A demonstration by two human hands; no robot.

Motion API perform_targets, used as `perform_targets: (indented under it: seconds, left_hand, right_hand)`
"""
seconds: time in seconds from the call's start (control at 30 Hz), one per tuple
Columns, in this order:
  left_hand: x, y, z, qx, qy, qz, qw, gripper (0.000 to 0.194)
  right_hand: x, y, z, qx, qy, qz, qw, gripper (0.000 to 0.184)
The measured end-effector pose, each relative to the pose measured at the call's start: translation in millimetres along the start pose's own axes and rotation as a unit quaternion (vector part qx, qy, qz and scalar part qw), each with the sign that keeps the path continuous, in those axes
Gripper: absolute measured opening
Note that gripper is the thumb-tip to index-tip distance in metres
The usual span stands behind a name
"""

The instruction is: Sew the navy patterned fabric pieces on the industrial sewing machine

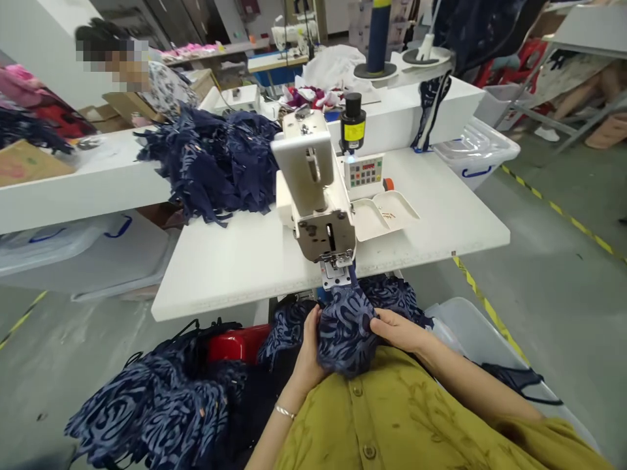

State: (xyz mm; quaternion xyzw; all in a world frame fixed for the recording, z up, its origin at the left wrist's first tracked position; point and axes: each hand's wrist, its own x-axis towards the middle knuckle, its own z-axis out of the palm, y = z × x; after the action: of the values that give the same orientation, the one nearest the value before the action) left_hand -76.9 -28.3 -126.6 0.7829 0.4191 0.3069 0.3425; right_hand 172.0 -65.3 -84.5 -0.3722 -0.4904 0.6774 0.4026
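Note:
In front of my body I hold a navy patterned bra (347,329) by its sides. My left hand (309,352) is closed on the left edge of its cup. With thumb and fingers, my right hand (399,329) pinches the right edge. From the cup a narrow strap runs up to the needle plate (336,275) of the white sewing machine (313,176). The presser foot is just above that plate; whether it touches the fabric I cannot tell. More patterned bras (161,398) lie in a pile at lower left, and others hang behind the held one.
A heap of navy straps (220,160) covers the table's back left. A control panel (365,173) and a small parts tray (386,215) are right of the machine. Plastic bins (477,153) flank the table (441,202). Another person (164,85) sits at back left.

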Motion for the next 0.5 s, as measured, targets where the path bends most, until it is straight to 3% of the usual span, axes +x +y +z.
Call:
perform_targets:
  seconds: [0.07, 0.1, 0.17, 0.23, 0.3, 0.37, 0.43, 0.5]
  left_hand:
    - [-10.5, -9.3, -5.8, -0.011, 0.015, -0.113, 0.993, 0.056]
    - [-12.1, -10.8, -14.3, -0.012, 0.027, -0.144, 0.989, 0.049]
    - [-9.6, -9.5, -40.1, 0.045, 0.057, -0.163, 0.984, 0.048]
    - [-3.9, -7.4, -69.9, 0.146, 0.092, -0.167, 0.971, 0.049]
    - [0.1, -9.7, -92.1, 0.289, 0.104, -0.165, 0.937, 0.049]
    - [-0.9, -19.2, -98.8, 0.414, 0.07, -0.171, 0.891, 0.054]
    - [-7.4, -35.1, -90.0, 0.483, 0.015, -0.22, 0.847, 0.06]
    - [-17.8, -52.6, -72.9, 0.464, -0.023, -0.291, 0.836, 0.061]
  right_hand:
    - [-2.4, 11.5, 6.2, 0.042, -0.047, 0.023, 0.998, 0.066]
    - [-1.5, 15.5, 9.6, 0.043, -0.07, 0.04, 0.996, 0.064]
    - [4.2, 21.1, 14.2, -0.006, -0.097, 0.067, 0.993, 0.058]
    - [13.2, 25.8, 11.3, -0.1, -0.08, 0.076, 0.989, 0.05]
    - [22.9, 32.7, -2.2, -0.215, -0.014, 0.065, 0.974, 0.041]
    - [30.2, 42.9, -25.7, -0.33, 0.109, 0.055, 0.936, 0.034]
    - [33.3, 55.9, -54.1, -0.411, 0.232, 0.058, 0.88, 0.034]
    - [31.5, 69.4, -79.6, -0.434, 0.287, 0.067, 0.851, 0.036]
